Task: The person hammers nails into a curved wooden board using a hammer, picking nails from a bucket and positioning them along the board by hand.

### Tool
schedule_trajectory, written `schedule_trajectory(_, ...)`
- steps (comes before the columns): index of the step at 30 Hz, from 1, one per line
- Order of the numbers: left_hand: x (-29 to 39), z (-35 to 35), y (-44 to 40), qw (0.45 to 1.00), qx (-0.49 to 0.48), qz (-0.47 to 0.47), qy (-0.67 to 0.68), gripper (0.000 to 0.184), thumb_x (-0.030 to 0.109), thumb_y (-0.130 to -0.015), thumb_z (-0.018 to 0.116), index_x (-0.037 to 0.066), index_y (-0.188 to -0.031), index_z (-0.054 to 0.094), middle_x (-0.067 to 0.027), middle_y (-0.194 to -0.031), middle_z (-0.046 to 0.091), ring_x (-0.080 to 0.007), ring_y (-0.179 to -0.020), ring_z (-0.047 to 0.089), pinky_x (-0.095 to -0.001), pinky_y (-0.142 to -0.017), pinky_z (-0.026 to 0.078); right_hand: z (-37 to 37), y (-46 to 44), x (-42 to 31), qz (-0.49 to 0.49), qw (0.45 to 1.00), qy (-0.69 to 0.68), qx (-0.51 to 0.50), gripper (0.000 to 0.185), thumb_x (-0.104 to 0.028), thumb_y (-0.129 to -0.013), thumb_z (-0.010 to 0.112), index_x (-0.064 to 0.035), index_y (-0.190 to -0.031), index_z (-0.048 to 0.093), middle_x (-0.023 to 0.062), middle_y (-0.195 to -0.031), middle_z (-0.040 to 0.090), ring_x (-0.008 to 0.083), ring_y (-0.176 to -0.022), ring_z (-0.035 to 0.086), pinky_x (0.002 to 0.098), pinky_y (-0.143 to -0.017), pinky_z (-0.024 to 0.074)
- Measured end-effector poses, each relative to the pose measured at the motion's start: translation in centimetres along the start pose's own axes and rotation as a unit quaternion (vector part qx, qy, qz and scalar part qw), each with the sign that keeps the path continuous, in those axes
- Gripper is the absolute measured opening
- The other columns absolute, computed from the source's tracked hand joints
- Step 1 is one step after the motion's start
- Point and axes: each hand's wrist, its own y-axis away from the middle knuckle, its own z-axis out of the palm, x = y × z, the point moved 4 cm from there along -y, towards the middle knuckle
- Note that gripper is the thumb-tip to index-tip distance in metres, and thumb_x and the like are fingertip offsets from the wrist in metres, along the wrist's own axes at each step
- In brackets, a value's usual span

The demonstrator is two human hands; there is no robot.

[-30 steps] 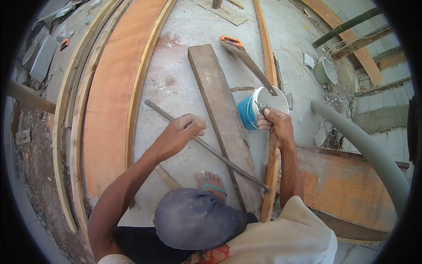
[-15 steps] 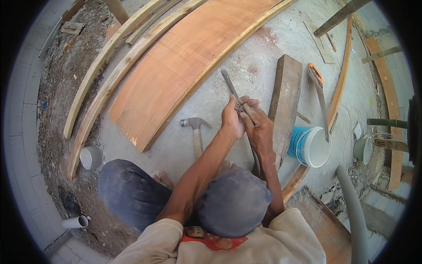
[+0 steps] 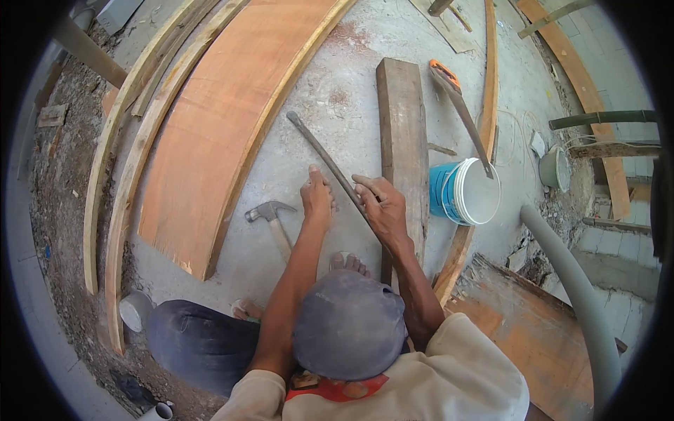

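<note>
My left hand (image 3: 318, 195) is closed, held above the concrete floor beside the hammer (image 3: 270, 212); what it holds is hidden. Right of it, my right hand (image 3: 380, 205) has its fingers curled in, and whatever is between them is too small to name. A long metal bar (image 3: 324, 151) runs diagonally between the hands, its lower part passing behind my right hand. The two hands are apart. The hammer lies with its head to the left and its handle partly behind my left forearm.
A thick timber (image 3: 402, 119) lies right of my hands. A handsaw (image 3: 463, 112) rests its tip on a blue-and-white bucket (image 3: 449, 191). Wood-edged plywood (image 3: 232, 105) is on the left. A grey pipe (image 3: 576, 281) curves at the right, near stained plywood (image 3: 533, 337).
My hands came together around thin metal pieces half a second ago and have since separated. The view has swung, shifting the surroundings; the hammer, out of sight in the earliest frame, now shows.
</note>
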Motion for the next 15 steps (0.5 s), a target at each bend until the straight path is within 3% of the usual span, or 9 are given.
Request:
schedule_trajectory(2,0.3,1.1,-0.2,0.99,-0.014,0.017,-0.141,0.063,0.065,-0.111,0.051,0.005,-0.1,0.065,-0.0053,-0.082,0.06,-0.019,-0.077,0.062,-0.0432,-0.071,0.052,-1.4,1.1,2.4,0.064,0.996,-0.06,0.002,0.025,-0.009,-0.108,0.067,-0.0005,-0.128,0.078,0.0093,-0.103,0.077,0.0139,-0.086,0.071,0.0312,-0.078,0.0584)
schedule_trajectory(4,1.9,3.4,1.1,0.957,-0.002,0.052,-0.287,0.07,0.069,-0.107,0.056,0.001,-0.101,0.067,-0.0067,-0.084,0.062,-0.0188,-0.081,0.062,-0.0414,-0.074,0.053,-2.6,2.5,5.4,0.127,0.984,-0.125,0.002,0.026,-0.008,-0.109,0.065,0.0025,-0.129,0.076,0.0081,-0.102,0.076,0.0118,-0.086,0.07,0.0297,-0.076,0.0578)
schedule_trajectory(5,2.3,4.6,1.6,0.955,-0.006,0.05,-0.293,0.07,0.069,-0.107,0.056,0.001,-0.101,0.067,-0.0067,-0.084,0.062,-0.0188,-0.081,0.062,-0.0414,-0.074,0.053,-3.2,3.3,7.0,0.164,0.97,-0.18,0.005,0.028,-0.008,-0.11,0.063,0.0052,-0.132,0.073,0.0094,-0.105,0.076,0.0135,-0.087,0.071,0.0301,-0.077,0.0588)
schedule_trajectory(7,3.0,7.9,2.0,0.914,-0.048,0.102,-0.389,0.077,0.072,-0.104,0.059,-0.004,-0.108,0.066,-0.0111,-0.093,0.066,-0.0229,-0.09,0.064,-0.0412,-0.084,0.053,-4.3,4.7,9.0,0.203,0.95,-0.238,0.011,0.031,-0.008,-0.111,0.061,0.0078,-0.135,0.07,0.0107,-0.107,0.077,0.0151,-0.089,0.072,0.0306,-0.079,0.0597)
schedule_trajectory(8,2.9,9.3,1.8,0.913,-0.049,0.099,-0.394,0.077,0.072,-0.104,0.059,-0.004,-0.108,0.066,-0.0111,-0.093,0.066,-0.0229,-0.09,0.064,-0.0412,-0.084,0.053,-4.7,5.3,9.8,0.224,0.94,-0.258,0.022,0.032,-0.008,-0.111,0.06,0.0084,-0.138,0.068,0.0118,-0.108,0.077,0.0158,-0.09,0.073,0.0307,-0.081,0.0605)
schedule_trajectory(10,2.2,12.8,1.1,0.9,-0.119,0.109,-0.404,0.085,0.075,-0.103,0.059,-0.008,-0.12,0.065,-0.0199,-0.112,0.07,-0.0288,-0.108,0.066,-0.042,-0.098,0.052,-5.5,6.4,10.8,0.248,0.927,-0.279,0.033,0.034,-0.008,-0.112,0.059,0.0089,-0.141,0.066,0.0129,-0.109,0.077,0.0164,-0.092,0.074,0.0308,-0.084,0.0613)
schedule_trajectory(14,0.5,17.9,-0.7,0.883,-0.212,0.102,-0.406,0.093,0.079,-0.103,0.053,-0.008,-0.136,0.057,-0.0149,-0.109,0.063,-0.0223,-0.101,0.064,-0.0366,-0.088,0.057,-6.9,7.1,11.2,0.212,0.947,-0.233,0.062,0.035,-0.006,-0.111,0.062,0.0077,-0.143,0.064,0.0158,-0.115,0.078,0.0171,-0.099,0.075,0.0304,-0.089,0.0616)
schedule_trajectory(15,0.5,18.8,-0.7,0.878,-0.244,0.097,-0.399,0.101,0.081,-0.103,0.051,-0.011,-0.146,0.05,-0.0226,-0.125,0.061,-0.0292,-0.117,0.063,-0.0413,-0.101,0.054,-7.2,7.2,11.0,0.192,0.957,-0.203,0.074,0.035,-0.005,-0.11,0.062,0.007,-0.143,0.065,0.0164,-0.116,0.079,0.0167,-0.101,0.076,0.0296,-0.09,0.0613)
